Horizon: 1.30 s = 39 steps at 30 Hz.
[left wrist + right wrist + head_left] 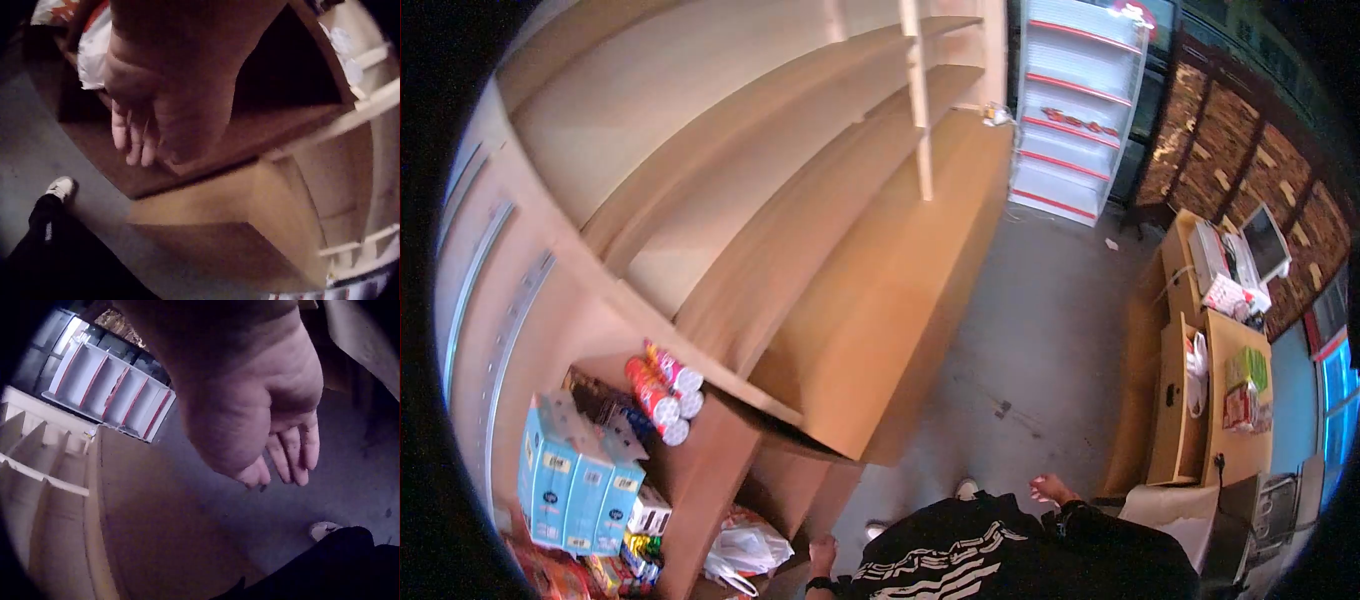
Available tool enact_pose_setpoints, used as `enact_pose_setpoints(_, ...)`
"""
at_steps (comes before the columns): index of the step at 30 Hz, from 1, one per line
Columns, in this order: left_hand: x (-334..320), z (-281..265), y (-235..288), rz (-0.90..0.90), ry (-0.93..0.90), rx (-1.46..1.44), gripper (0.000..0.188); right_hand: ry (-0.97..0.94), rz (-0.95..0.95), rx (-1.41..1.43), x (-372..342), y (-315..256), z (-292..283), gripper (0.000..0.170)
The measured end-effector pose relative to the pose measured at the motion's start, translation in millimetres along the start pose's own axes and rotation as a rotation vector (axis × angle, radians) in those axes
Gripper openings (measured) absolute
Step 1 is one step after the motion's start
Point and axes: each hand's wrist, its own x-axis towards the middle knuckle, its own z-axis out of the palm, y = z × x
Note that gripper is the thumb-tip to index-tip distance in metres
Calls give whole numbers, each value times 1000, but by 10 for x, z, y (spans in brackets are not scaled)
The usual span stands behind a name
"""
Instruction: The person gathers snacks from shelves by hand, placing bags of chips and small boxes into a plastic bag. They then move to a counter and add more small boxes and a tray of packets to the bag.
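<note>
Low at the person's side, the left hand [823, 553] is nearest to the brown cabinet and a white plastic bag [745, 548] in its lower compartment. In the left wrist view the left hand [169, 94] hangs with loosely bent fingers and holds nothing. The right hand [1052, 489] is out over the grey floor, touching nothing. Seen in the right wrist view, the right hand [262, 419] has relaxed fingers and nothing in them.
Long wooden shelves [880, 300] run along the left. Blue boxes [580, 490] and red canisters [655, 390] stand on the cabinet. A white rack [1080, 100] is at the back. On the right are a desk with an open drawer [1193, 420] and a monitor [1266, 243].
</note>
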Motion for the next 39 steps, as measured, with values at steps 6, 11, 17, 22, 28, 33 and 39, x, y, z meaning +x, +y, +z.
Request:
enact_pose_setpoints(6,528,-681,3028,185,369,-153,23,132,-40,99,26,490,-441,23)
enact_pose_setpoints(11,1018,-679,3770,374,331,-25,28,205,-24,294,-13,988,-534,16)
enact_pose_setpoints(17,1510,-605,4194,341,169,198,64,250,-77,-131,236,1851,-372,12)
enact_pose_setpoints(22,2085,-378,4519,355,101,292,69,-92,-113,816,543,2552,-212,19)
enact_pose_setpoints(28,2774,-241,5276,457,39,190,71,306,-281,-714,332,1832,-616,16)
enact_pose_setpoints(33,2784,-249,6246,229,-11,350,77,567,-198,78,579,1231,-1118,17)
enact_pose_setpoints(39,4694,640,4864,-67,-309,925,90,655,108,272,38,-370,-1875,25)
